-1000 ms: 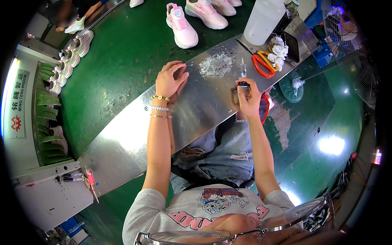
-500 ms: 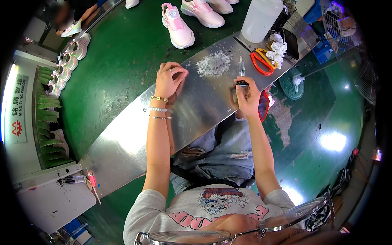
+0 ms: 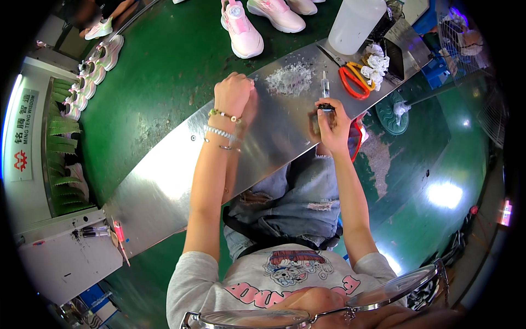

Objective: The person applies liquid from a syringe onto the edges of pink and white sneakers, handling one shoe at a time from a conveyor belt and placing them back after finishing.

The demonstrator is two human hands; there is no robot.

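Note:
In my right hand (image 3: 335, 125) is a clear syringe (image 3: 325, 88) with a black collar, its thin tip pointing away from me over the metal table (image 3: 274, 131). My left hand (image 3: 234, 92) is closed, back upward, at the table's far edge beside the green surface; its fingertips are mostly hidden, and I cannot make out what they hold. A loose pile of clear and whitish scraps (image 3: 290, 78) lies between and beyond my hands. To its right are red-handled scissors (image 3: 355, 83) and a yellow-handled tool (image 3: 368, 74) partly under crumpled white tissue (image 3: 376, 67).
Pink and white sneakers (image 3: 241, 33) stand on the green surface (image 3: 159, 104) ahead, with more shoes (image 3: 93, 79) in a row at the left. A white translucent bottle (image 3: 355, 27) stands at the far right. Another person's hand (image 3: 87, 32) is near a shoe at the upper left.
My left hand has turned so its back faces up, with its fingers curled in and moved slightly away from me. My right hand keeps hold of the syringe, nearly still. The whole view has shifted slightly.

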